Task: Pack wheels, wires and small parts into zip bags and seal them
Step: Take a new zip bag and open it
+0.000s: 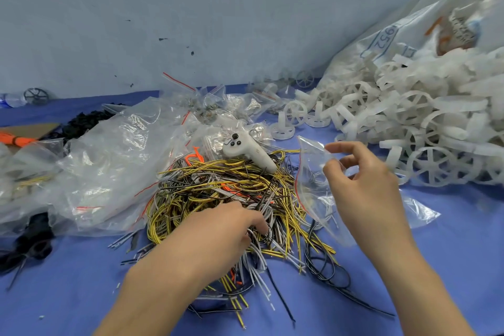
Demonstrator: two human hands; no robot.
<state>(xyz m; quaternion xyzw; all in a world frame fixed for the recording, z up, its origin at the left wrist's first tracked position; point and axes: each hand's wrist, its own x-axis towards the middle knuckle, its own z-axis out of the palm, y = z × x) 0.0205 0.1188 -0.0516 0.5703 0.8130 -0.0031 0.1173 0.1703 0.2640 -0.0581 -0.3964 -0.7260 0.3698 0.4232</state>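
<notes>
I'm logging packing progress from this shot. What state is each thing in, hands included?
Small clear zip bag: held up, mouth unsealed, a few small parts inside.
Right hand: pinches the bag's top edge.
Left hand: fingers curled into the wire pile.
Tangled yellow, black and white wires: loose heap, unbagged.
White plastic wheels: spilled loose from the big white sack.
White handheld controller: lying on the wires.

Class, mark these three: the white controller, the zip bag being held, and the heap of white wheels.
white controller (246, 150), head view, on its body.
zip bag (313, 185), head view, clear side.
heap of white wheels (409, 123), head view, middle.
</notes>
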